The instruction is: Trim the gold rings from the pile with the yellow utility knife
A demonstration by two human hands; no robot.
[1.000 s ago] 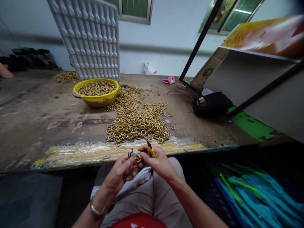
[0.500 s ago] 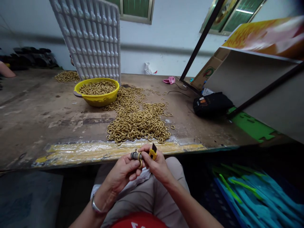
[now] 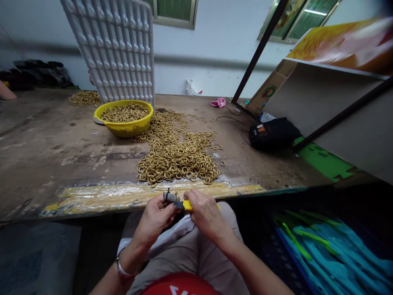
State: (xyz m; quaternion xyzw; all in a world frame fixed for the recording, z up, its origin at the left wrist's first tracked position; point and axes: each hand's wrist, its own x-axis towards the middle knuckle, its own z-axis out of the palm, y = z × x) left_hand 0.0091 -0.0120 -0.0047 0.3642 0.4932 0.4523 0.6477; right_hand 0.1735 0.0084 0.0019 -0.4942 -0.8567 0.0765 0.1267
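Observation:
My left hand (image 3: 155, 219) is closed, pinching a brass-coloured ring (image 3: 177, 196) between thumb and index finger. A grey cover (image 3: 170, 197), tied with a black band, is wrapped around that index finger. My right hand (image 3: 204, 213) grips a yellow utility knife (image 3: 187, 205), its dark blade (image 3: 178, 204) pointing left and lying at the ring; exact contact cannot be made out. Beyond both hands, a heap of similar rings (image 3: 178, 159) spreads over the worktable (image 3: 101, 164).
A yellow basin (image 3: 129, 129) full of rings stands behind left, before an upright ribbed plastic panel (image 3: 119, 49). A smaller ring pile (image 3: 84, 98) lies further left. To the right are a black pouch (image 3: 273, 134), a pink item (image 3: 217, 103) and a dark frame post (image 3: 258, 51). Turquoise pieces (image 3: 337, 250) lie low right.
My right hand has turned the knife from blade-up to blade-left and brought the blade to the ring. My left hand has shifted slightly left, still pinching the ring.

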